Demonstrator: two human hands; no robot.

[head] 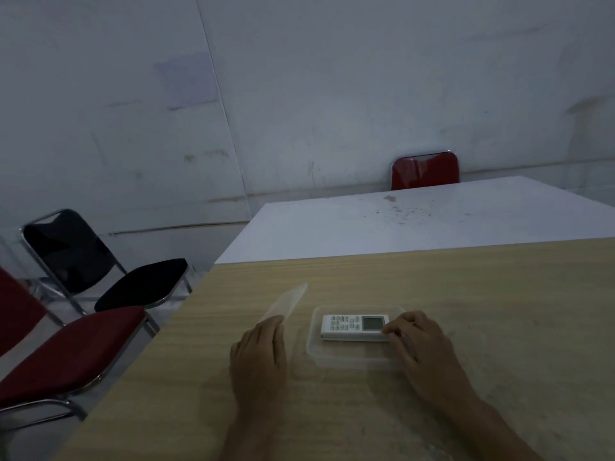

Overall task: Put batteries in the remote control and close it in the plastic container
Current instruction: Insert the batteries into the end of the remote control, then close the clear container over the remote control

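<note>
A white remote control (354, 327) lies face up inside a clear plastic container (346, 356) on the wooden table (499, 327). Its screen end points right. My right hand (421, 347) rests at the container's right side, fingertips touching the remote's screen end. My left hand (259, 357) is left of the container and holds the near end of the clear plastic lid (288, 302), which tilts up off the table. No batteries are visible.
A white table (416, 217) butts against the far edge of the wooden one. Red and black folding chairs (66, 354) stand along the left side; another red chair (424, 171) is at the far wall.
</note>
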